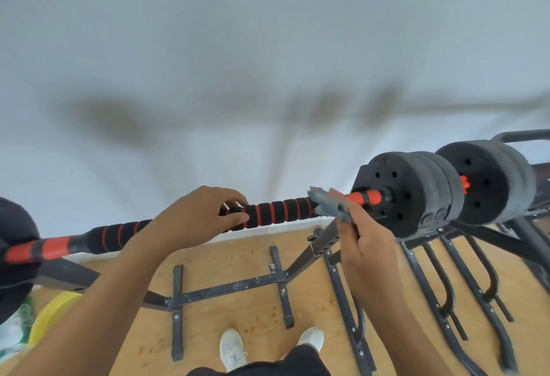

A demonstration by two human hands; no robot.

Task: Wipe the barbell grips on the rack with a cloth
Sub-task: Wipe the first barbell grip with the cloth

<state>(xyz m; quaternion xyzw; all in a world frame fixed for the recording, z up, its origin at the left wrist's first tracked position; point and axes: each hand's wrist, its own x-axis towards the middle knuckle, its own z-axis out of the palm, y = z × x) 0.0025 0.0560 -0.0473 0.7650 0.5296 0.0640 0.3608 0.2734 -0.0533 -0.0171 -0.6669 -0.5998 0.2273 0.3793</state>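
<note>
I see the barbell (268,212) lying across the black rack (321,244), running left to right. My left hand (193,218) has its grip curled round the black-and-red foam sleeve near the middle. My right hand (366,244) pinches a blue-grey cloth (330,204) against the bar just left of the black plates (416,194) on the right.

A white wall (268,48) fills the upper view, with blurred shadows across it. Below lies a wooden floor (238,313) speckled with small reddish spots. Two white shoes (233,349) stand on it near the bottom edge. At lower left sits a yellow disc (50,316) beside a green-and-white bag (15,328).
</note>
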